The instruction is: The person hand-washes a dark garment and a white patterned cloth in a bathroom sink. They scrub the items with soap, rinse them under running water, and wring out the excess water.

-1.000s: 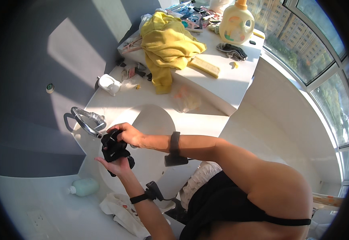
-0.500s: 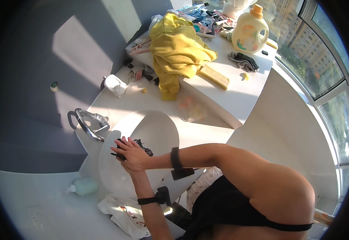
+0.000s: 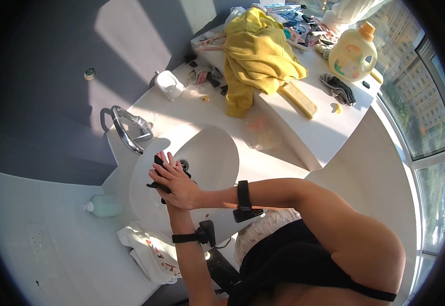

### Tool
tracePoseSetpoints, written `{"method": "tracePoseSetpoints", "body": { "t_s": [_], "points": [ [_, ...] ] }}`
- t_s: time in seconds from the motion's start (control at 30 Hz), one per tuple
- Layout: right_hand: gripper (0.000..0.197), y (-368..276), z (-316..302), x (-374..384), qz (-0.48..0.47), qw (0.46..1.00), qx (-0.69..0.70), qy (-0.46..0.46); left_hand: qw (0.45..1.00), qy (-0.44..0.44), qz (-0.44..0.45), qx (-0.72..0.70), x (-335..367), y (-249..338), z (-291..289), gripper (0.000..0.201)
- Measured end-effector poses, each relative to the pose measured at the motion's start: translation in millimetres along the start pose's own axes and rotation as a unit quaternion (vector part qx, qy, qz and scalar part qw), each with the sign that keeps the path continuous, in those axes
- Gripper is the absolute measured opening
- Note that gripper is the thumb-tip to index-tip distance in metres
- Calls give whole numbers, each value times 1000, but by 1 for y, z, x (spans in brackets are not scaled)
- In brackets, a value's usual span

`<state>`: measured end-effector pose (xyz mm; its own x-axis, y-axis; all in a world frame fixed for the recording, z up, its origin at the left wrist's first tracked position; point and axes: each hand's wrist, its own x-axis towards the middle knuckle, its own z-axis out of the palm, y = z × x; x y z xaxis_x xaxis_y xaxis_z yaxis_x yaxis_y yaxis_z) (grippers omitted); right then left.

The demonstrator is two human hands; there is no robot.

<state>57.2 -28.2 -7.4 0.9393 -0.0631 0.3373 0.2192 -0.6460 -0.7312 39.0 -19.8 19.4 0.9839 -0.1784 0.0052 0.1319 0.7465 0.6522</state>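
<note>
Over the white sink basin [image 3: 222,176] my two hands are pressed together with a small black cloth [image 3: 160,187] between them. My right hand [image 3: 179,187] lies on top, its fingers stretched across the cloth, and dark bits stick out past the fingertips. Beneath it my left hand [image 3: 175,209] is mostly hidden; its forearm rises from the lower edge. What kind of garment the cloth is, I cannot tell. A dark drain [image 3: 183,164] shows just beside the fingers. The chrome faucet [image 3: 125,133] arches over the basin's left side.
A yellow sweatshirt [image 3: 263,51] hangs over the raised white ledge [image 3: 316,137], near a soap bar [image 3: 300,100], a dark sock [image 3: 338,89] and a detergent jug [image 3: 353,53]. At left are a pale green bottle [image 3: 105,205] and a white bag [image 3: 151,252].
My view has turned, so the counter sits further right and higher. Less black cloth shows beside my hands, and the drain has come into sight. The hands stay pressed together.
</note>
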Motion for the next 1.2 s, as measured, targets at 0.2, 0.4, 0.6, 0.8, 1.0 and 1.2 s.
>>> {"method": "tracePoseSetpoints", "body": {
  "t_s": [0.2,0.4,0.6,0.8,1.0,1.2],
  "points": [
    [48,32,-15,32,73,957,270,-78,989,111,-83,-47,-4,7,-8,47],
    [52,10,-3,0,-18,946,313,-84,999,21,-4,-45,1,13,-41,47],
    [47,-5,-37,5,-50,987,78,-132,988,-19,58,-144,13,-5,-60,44],
    [43,44,-21,41,87,986,75,-121,988,43,-55,-137,-1,-7,-22,47],
    [57,53,-55,49,339,812,465,-97,993,73,-34,-81,6,18,-8,45],
    [59,39,-79,28,416,540,695,-228,986,112,-17,-122,16,16,-20,41]
  ]
}}
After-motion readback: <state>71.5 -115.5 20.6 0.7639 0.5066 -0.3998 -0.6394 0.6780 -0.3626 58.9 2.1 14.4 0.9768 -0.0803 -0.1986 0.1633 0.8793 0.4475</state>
